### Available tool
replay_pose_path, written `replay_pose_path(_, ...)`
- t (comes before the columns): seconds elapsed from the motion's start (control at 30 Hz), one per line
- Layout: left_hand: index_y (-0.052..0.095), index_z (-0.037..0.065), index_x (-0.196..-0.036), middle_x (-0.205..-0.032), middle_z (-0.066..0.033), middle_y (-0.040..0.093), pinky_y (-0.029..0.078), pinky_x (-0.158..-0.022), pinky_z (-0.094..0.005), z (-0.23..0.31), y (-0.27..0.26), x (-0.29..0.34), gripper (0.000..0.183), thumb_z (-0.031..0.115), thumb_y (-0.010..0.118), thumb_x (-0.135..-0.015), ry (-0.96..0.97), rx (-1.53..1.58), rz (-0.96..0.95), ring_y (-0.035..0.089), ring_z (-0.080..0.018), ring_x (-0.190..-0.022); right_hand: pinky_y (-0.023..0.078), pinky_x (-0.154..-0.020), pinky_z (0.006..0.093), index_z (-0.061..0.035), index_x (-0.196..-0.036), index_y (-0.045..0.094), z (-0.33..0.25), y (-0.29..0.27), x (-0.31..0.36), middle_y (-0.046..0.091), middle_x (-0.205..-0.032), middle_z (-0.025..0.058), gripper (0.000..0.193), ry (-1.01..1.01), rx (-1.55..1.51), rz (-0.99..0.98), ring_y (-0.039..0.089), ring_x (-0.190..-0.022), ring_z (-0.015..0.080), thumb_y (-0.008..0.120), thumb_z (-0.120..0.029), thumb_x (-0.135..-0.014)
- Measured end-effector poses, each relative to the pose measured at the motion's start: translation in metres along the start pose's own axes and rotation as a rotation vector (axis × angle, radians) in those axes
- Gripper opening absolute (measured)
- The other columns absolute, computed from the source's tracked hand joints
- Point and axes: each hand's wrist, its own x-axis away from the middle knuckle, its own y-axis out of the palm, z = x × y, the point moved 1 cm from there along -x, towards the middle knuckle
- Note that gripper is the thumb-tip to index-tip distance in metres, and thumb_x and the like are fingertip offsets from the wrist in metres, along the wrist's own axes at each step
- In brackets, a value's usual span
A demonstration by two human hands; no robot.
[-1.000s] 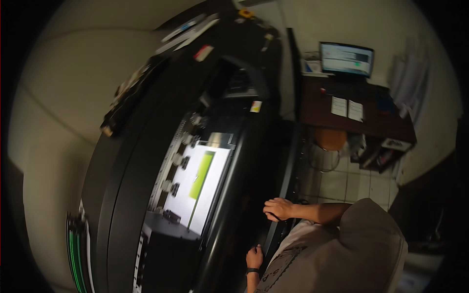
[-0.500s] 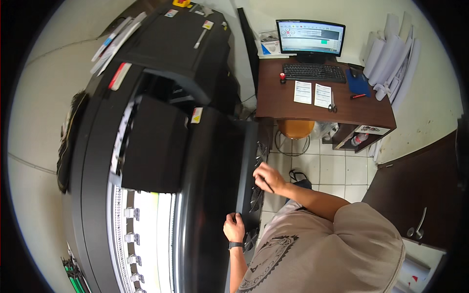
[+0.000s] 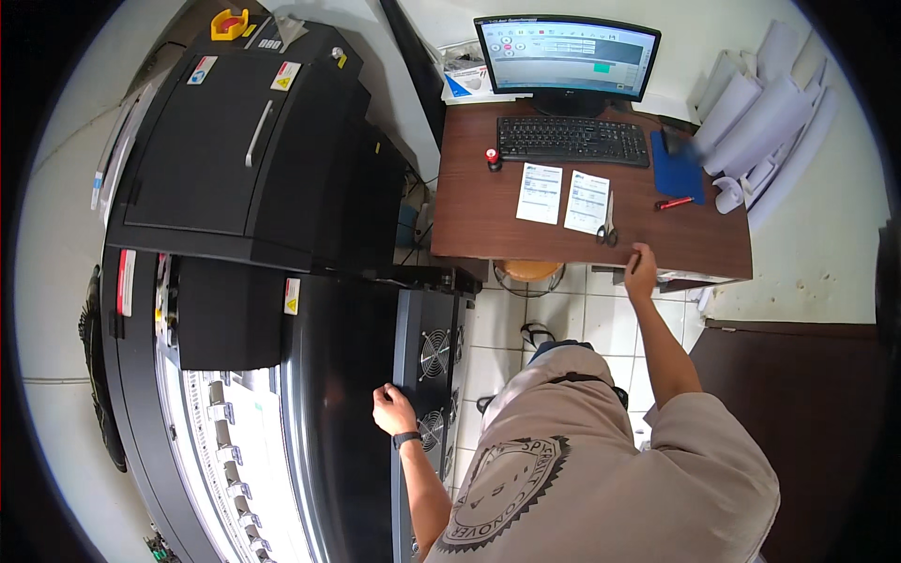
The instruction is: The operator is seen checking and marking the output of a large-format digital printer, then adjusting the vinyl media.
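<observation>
My left hand [image 3: 394, 410] is curled closed over the front edge of a wide black large-format printer [image 3: 343, 375]; whether its fingers hold anything is hidden. My right hand [image 3: 641, 272] is closed at the front edge of a brown desk [image 3: 469, 216], with a bit of a thin dark stick showing at its fingers. Scissors [image 3: 607, 233] lie just beyond that hand, partly over one of two printed slips [image 3: 587, 202]. The other slip [image 3: 540, 193] lies to their left. A red pen-like tool [image 3: 674, 203] rests to the right.
On the desk stand a monitor [image 3: 568, 56], a keyboard [image 3: 572, 141], a red-topped stamp [image 3: 493, 159] and a blue mouse pad [image 3: 678, 174]. White paper rolls [image 3: 751, 122] lean at the right wall. An orange stool [image 3: 527, 270] is under the desk; a dark door [image 3: 779, 422] is at right.
My view and body have turned toward the desk. My right hand has moved from beside the printer to the desk's front edge. My left hand stays at the printer's edge.
</observation>
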Motion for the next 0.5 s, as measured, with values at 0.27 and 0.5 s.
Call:
replay_pose_path(0.27,0.069,-0.001,-0.086,-0.077,-0.0231,0.069,0.051,-0.064,-0.0473,-0.017,0.02,-0.016,0.034,0.031,0.06,-0.093,-0.122,-0.018,0.028,0.067,-0.0414,-0.07,0.039,-0.103,0.0528,-0.0023,-0.124,0.054,0.041,0.006,-0.004,0.052,-0.136,0.0244,0.035,0.035,0.305,-0.021,0.049,-0.124,0.0442,0.053,-0.018,-0.092)
replay_pose_path(0.5,0.069,-0.002,-0.086,-0.078,-0.0234,0.069,0.05,-0.065,-0.0476,-0.01,0.016,-0.016,0.036,0.031,0.059,-0.092,-0.183,-0.02,-0.038,0.067,-0.0411,-0.071,0.027,-0.115,0.0533,0.0041,-0.129,0.05,0.042,0.018,0.003,0.04,-0.146,0.0317,0.039,0.095,0.269,-0.086,0.036,-0.137,0.0485,0.05,-0.014,-0.094)
